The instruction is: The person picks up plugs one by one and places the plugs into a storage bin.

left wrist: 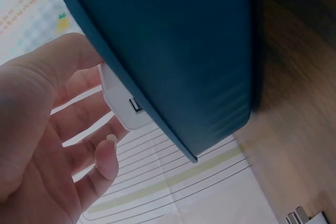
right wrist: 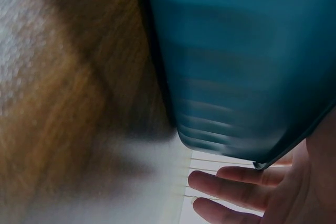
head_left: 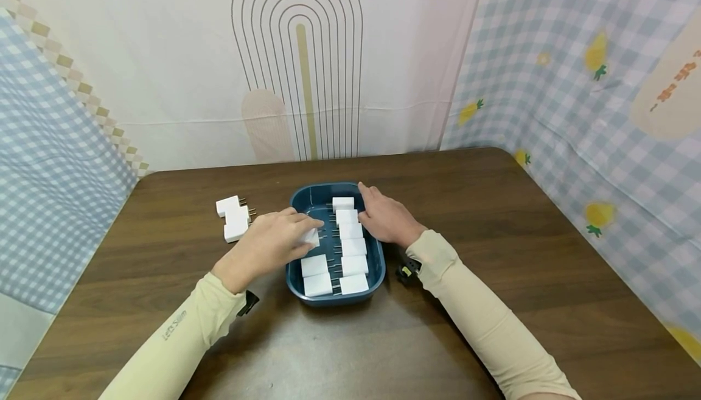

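Note:
In the head view a white USB charger (head_left: 310, 238) is pinched by my left hand (head_left: 274, 238) over the left side of a dark blue plastic bin (head_left: 335, 301). Its USB port shows in the left wrist view, partly hidden by the bin wall (left wrist: 173, 61). Inside the bin, several white chargers (head_left: 353, 246) form a column along the right, prongs to the left. Two more chargers (head_left: 316, 275) lie at the near left, prongs to the right. My right hand (head_left: 387, 214) rests at the bin's right rim, fingers loosely extended in the right wrist view.
Left of the bin, three white chargers (head_left: 237, 223) lie close together on the brown wooden table (head_left: 465, 205), prongs to the right. Patterned cloths (head_left: 411, 53) hang behind the table and along both sides.

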The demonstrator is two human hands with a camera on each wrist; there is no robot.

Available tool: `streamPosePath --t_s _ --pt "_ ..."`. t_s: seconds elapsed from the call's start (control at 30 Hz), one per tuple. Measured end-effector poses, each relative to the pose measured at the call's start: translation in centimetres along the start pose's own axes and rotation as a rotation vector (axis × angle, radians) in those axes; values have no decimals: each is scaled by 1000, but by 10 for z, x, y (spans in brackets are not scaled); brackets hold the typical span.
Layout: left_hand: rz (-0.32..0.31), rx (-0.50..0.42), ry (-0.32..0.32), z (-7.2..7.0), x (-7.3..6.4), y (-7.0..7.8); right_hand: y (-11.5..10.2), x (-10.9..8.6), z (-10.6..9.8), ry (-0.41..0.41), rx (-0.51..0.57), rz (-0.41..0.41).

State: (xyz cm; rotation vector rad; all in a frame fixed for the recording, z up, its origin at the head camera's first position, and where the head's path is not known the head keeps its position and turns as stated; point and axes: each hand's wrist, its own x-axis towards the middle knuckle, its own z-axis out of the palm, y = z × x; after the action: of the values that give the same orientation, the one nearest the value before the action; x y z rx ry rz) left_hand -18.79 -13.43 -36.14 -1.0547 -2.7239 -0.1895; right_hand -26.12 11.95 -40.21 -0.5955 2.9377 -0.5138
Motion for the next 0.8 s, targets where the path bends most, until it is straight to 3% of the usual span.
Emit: streamPosePath --t_s 0.8 --pt "-63 9 -109 14 8 -4 0 0 -1 -10 1 4"
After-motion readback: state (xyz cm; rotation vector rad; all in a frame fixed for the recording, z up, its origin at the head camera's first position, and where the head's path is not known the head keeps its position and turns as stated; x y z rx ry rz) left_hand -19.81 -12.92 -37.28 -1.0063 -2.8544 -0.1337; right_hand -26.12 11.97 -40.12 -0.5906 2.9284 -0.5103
